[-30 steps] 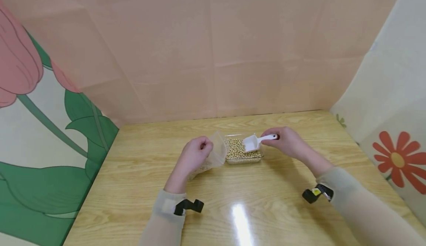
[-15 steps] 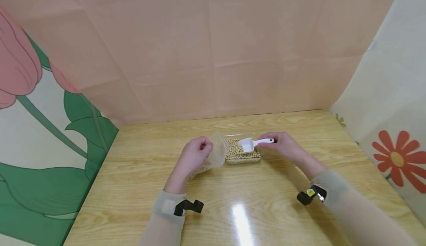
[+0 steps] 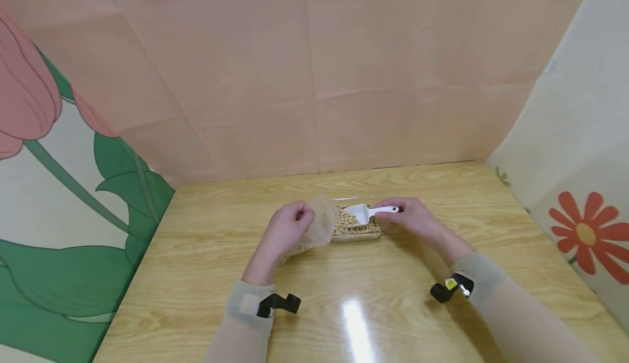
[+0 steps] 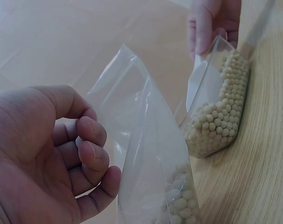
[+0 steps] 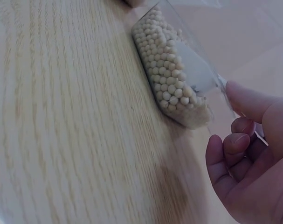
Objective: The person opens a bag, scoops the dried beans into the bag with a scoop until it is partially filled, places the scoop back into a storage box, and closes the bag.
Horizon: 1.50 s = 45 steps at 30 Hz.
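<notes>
My left hand [image 3: 289, 225] pinches the rim of a clear plastic bag [image 3: 321, 222] and holds its mouth open toward the container. Round pale soybeans [image 4: 182, 205] lie in the lower part of the bag, as the left wrist view shows. Right beside it stands a clear rectangular container [image 3: 357, 237] filled with soybeans [image 3: 344, 220]. My right hand [image 3: 411, 216] grips the handle of a white scoop [image 3: 362, 214]. The scoop's head is inside the container, its front edge among the beans. Several beans appear to lie in the scoop.
The container and bag rest on a wood-grain table [image 3: 314, 297]. A pink backdrop [image 3: 314, 79] rises behind the table, with flower-printed sheets [image 3: 580, 232] at the sides. Black cameras [image 3: 280, 303] sit on both wrists.
My right hand has moved left and slightly down, pushing the scoop further left into the beans. The left hand and the bag have stayed still.
</notes>
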Tool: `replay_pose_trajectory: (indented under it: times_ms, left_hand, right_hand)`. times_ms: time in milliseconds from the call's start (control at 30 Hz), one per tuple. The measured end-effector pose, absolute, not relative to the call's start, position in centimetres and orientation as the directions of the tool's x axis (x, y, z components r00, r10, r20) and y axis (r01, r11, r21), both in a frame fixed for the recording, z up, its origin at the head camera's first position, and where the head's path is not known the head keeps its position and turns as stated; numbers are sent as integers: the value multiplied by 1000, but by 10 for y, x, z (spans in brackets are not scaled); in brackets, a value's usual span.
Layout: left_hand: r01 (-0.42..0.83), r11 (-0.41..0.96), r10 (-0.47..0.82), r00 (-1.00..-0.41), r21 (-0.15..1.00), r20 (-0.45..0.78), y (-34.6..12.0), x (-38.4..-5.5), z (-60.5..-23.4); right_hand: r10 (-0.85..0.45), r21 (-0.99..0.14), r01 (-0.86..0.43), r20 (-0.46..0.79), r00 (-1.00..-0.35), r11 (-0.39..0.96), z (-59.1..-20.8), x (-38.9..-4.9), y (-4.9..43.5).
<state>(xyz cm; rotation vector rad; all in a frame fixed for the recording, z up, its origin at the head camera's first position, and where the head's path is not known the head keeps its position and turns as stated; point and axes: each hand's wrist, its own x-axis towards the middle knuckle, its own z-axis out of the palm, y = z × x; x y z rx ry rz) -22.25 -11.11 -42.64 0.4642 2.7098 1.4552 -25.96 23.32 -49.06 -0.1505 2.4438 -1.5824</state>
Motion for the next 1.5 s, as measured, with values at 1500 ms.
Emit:
replay_pose_trajectory:
  times_ms: [1500]
  left_hand:
    - [220,523,247,-964,823,101,-112,-222,-425]
  right_hand:
    - [-152,-960,91,-134,-979,264,-504,-251,227]
